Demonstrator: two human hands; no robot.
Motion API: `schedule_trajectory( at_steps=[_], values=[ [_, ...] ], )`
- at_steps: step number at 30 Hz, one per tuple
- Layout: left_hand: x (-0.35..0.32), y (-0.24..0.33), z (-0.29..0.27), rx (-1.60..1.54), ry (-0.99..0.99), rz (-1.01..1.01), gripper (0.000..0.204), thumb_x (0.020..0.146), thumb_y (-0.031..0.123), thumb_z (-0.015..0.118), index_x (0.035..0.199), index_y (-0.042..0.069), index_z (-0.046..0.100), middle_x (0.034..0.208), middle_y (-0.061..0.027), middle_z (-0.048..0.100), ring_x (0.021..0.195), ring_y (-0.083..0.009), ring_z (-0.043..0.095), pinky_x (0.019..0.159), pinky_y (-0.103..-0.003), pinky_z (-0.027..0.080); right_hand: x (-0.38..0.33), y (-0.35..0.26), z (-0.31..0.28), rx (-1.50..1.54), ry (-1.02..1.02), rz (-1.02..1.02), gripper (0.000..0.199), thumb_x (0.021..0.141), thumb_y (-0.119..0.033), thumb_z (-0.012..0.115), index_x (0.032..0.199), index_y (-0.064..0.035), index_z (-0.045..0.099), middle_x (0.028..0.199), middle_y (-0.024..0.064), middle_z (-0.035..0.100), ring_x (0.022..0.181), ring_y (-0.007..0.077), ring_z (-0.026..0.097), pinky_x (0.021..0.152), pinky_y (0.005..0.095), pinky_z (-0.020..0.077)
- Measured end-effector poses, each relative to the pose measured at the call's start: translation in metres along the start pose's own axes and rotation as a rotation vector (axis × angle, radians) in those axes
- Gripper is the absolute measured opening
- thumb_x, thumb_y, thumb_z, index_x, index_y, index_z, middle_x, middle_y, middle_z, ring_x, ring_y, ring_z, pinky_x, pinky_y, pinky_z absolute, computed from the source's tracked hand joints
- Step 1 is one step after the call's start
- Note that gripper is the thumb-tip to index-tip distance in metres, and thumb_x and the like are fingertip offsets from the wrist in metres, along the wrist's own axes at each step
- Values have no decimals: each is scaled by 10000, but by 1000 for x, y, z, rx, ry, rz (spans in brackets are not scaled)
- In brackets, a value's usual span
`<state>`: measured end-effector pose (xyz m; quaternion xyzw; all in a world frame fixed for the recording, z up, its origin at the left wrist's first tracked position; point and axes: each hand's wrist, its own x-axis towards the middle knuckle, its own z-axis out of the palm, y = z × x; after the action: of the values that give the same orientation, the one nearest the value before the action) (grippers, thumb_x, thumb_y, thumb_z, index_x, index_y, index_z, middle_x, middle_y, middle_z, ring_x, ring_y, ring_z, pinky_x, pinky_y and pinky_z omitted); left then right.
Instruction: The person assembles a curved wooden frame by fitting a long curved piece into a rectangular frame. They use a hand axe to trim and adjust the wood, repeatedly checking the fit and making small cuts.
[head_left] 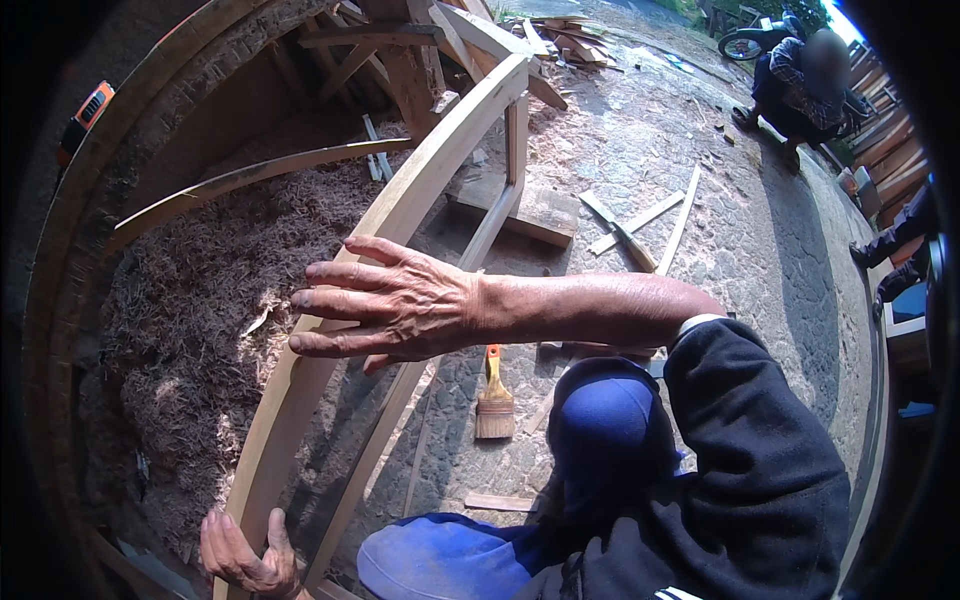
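Note:
A long wooden frame (440,160) slants from the lower left up to the far middle, its pale top rail joined at the far end to a short upright piece. Across the middle of that rail my right hand (390,300) lies with fingers spread, palm down. At the near end, my left hand (245,558) grips the rail, fingers on one side and thumb on the other. A paintbrush (494,405) with a yellow handle lies on the ground to the right of the frame, below my right forearm.
Wood shavings (190,320) heap up left of the frame. A tape measure (95,105) rests by a curved wooden rim (75,210). A wooden block (535,215), a handsaw (625,235) and thin strips lie beyond. A person (805,85) crouches at the far right near a motorcycle (742,45).

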<state>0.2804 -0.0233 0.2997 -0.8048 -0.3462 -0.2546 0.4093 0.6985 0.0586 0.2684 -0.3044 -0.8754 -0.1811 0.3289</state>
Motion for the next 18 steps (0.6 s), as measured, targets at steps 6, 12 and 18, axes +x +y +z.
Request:
schedule_trajectory(
  at_steps=[6,12,18],
  values=[
    [-131,165,88,-1235,-408,-1092,425,960,386,776,805,18,633,653,-11,549,576,-127,527,501,-297,382,53,-9,27,-199,-129,-116,858,774,-558,815,1493,-287,431,1127,75,611,1046,252,646,950,504,480],
    [-158,297,224,-2242,-273,-1889,977,848,692,731,1532,78,398,1404,-95,573,1249,-235,564,1011,-398,495,51,-12,28,-202,-27,-202,472,937,-361,627,1361,-168,548,948,20,564,795,181,591,755,402,529],
    [-123,314,263,-2427,111,-1854,873,889,693,668,1514,114,481,1552,-69,513,1424,-278,477,1114,-372,453,51,-15,24,-119,25,-248,661,802,-486,783,1334,-187,531,941,39,589,810,190,673,624,352,559]
  ],
)
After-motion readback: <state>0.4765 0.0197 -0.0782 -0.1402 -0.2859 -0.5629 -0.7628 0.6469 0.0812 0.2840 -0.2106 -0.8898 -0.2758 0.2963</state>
